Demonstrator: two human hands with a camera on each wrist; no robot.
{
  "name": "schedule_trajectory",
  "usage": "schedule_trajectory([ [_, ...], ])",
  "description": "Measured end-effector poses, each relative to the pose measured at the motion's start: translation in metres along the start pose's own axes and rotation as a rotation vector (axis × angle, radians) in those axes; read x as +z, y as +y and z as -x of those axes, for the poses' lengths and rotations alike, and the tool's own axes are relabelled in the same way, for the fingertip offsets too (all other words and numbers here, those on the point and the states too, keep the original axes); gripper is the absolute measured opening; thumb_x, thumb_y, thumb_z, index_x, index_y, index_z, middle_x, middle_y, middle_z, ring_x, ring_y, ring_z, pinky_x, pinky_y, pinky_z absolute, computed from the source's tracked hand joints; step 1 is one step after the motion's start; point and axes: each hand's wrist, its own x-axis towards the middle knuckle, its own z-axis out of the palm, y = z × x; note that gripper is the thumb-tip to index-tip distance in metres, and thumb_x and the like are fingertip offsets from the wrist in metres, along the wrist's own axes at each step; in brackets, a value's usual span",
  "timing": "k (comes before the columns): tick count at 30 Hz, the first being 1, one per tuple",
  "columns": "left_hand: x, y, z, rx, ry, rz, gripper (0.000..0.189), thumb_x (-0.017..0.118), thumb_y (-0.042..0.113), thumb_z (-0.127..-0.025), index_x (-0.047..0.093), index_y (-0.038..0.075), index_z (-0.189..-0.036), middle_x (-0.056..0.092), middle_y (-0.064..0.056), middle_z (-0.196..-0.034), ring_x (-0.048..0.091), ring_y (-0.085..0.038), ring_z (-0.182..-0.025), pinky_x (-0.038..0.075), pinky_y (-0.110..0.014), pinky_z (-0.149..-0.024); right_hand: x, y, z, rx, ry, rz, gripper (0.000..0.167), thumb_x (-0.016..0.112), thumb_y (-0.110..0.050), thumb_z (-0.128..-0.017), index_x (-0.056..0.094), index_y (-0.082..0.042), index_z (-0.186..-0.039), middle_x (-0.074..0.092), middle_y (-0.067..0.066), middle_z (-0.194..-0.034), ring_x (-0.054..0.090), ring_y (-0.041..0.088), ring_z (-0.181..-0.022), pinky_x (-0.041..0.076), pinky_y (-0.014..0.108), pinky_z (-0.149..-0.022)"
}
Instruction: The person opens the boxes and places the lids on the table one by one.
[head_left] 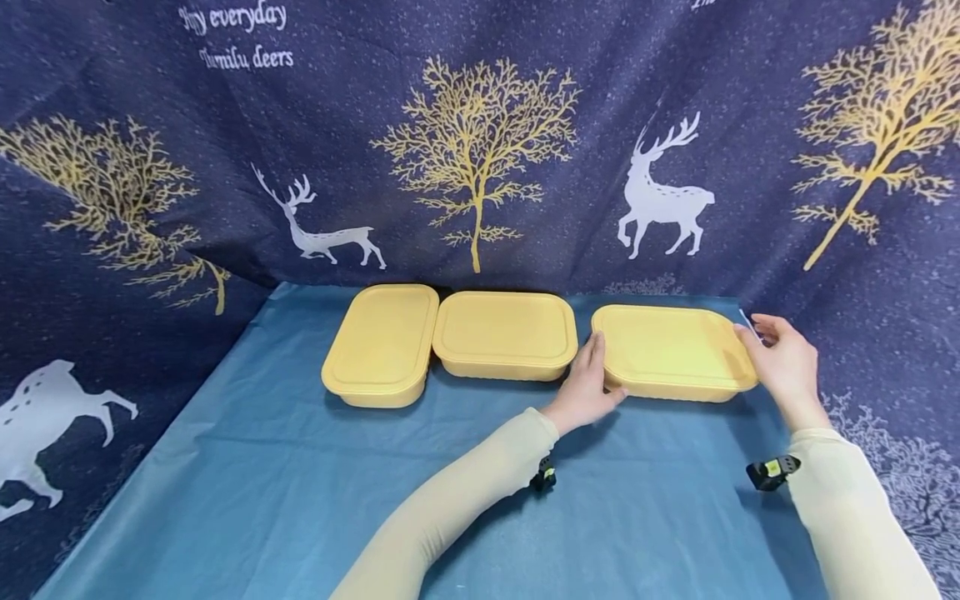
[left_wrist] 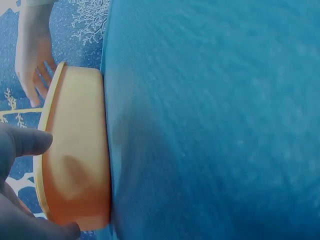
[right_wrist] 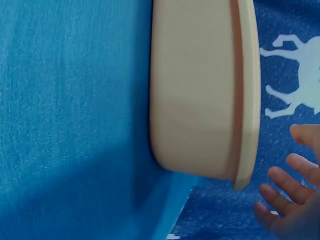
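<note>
A yellow lidded box [head_left: 671, 346] lies flat near the right end of the blue-covered table. At its left end is my left hand [head_left: 585, 390], with the fingers along the side and the thumb near the front corner. The left wrist view shows that thumb [left_wrist: 35, 141] by the lid's rim and the box's long wall [left_wrist: 80, 130]. Beyond the opposite end, my right hand [head_left: 786, 362] is held up close to the lid. In the right wrist view its spread fingers [right_wrist: 285, 195] stand apart from the box's corner.
Two similar yellow boxes stand to the left: one lengthwise [head_left: 384, 337], one crosswise [head_left: 506, 333], side by side. Behind the blue table cover [head_left: 315, 500] hangs a dark blue cloth [head_left: 525, 208] printed with deer and trees. A small black device [head_left: 772, 472] sits at the right wrist.
</note>
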Motion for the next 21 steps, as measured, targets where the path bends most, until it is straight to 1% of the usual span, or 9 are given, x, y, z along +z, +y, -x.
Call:
schedule_trajectory([
  [4, 0.002, -0.001, -0.003, -0.053, 0.007, 0.078, 0.099, 0.069, 0.03, -0.097, -0.003, 0.009, -0.162, 0.002, -0.014, -0.168, 0.009, -0.025, -0.154, 0.03, -0.036, -0.117, -0.002, -0.01, 0.004, -0.055, 0.01, 0.002, 0.059, 0.052, -0.039, -0.104, 0.051, 0.008, -0.141, 0.056, 0.035, -0.13, 0.052, 0.049, -0.118, 0.041, 0.062, -0.096],
  [7, 0.005, -0.005, -0.005, -0.112, -0.001, 0.136, 0.101, 0.07, 0.032, -0.097, -0.003, 0.01, -0.162, 0.004, -0.011, -0.168, 0.009, -0.022, -0.154, 0.029, -0.035, -0.118, -0.001, -0.014, 0.005, -0.089, 0.018, 0.007, 0.057, 0.055, -0.036, -0.103, 0.053, 0.008, -0.139, 0.057, 0.034, -0.128, 0.054, 0.049, -0.116, 0.042, 0.061, -0.095],
  [9, 0.006, -0.007, -0.006, -0.15, -0.013, 0.161, 0.101, 0.07, 0.034, -0.096, -0.002, 0.01, -0.162, 0.005, -0.009, -0.169, 0.011, -0.02, -0.153, 0.028, -0.035, -0.118, -0.001, -0.017, 0.005, -0.1, 0.018, 0.013, 0.057, 0.055, -0.036, -0.103, 0.053, 0.007, -0.139, 0.058, 0.034, -0.129, 0.054, 0.049, -0.116, 0.042, 0.061, -0.095],
  [12, 0.009, -0.011, -0.008, -0.192, -0.026, 0.174, 0.101, 0.071, 0.038, -0.095, 0.0, 0.01, -0.162, 0.009, -0.007, -0.168, 0.015, -0.018, -0.152, 0.028, -0.034, -0.118, -0.001, -0.02, 0.006, -0.103, 0.006, 0.013, 0.059, 0.054, -0.039, -0.104, 0.051, 0.006, -0.141, 0.057, 0.034, -0.13, 0.054, 0.05, -0.118, 0.042, 0.062, -0.096],
  [16, 0.011, -0.014, -0.011, -0.208, -0.028, 0.158, 0.1, 0.071, 0.042, -0.094, 0.007, 0.009, -0.163, 0.016, -0.008, -0.167, 0.02, -0.018, -0.151, 0.029, -0.032, -0.117, -0.003, -0.024, 0.007, -0.107, -0.009, 0.009, 0.06, 0.054, -0.041, -0.104, 0.05, 0.004, -0.143, 0.056, 0.033, -0.132, 0.053, 0.05, -0.12, 0.042, 0.063, -0.095],
  [21, 0.012, -0.017, -0.013, -0.193, -0.035, 0.148, 0.096, 0.071, 0.044, -0.094, 0.013, 0.01, -0.162, 0.023, -0.009, -0.165, 0.024, -0.019, -0.15, 0.03, -0.032, -0.117, -0.004, -0.027, 0.007, -0.128, -0.009, 0.001, 0.062, 0.054, -0.046, -0.103, 0.051, 0.001, -0.144, 0.056, 0.03, -0.135, 0.052, 0.047, -0.122, 0.041, 0.062, -0.098],
])
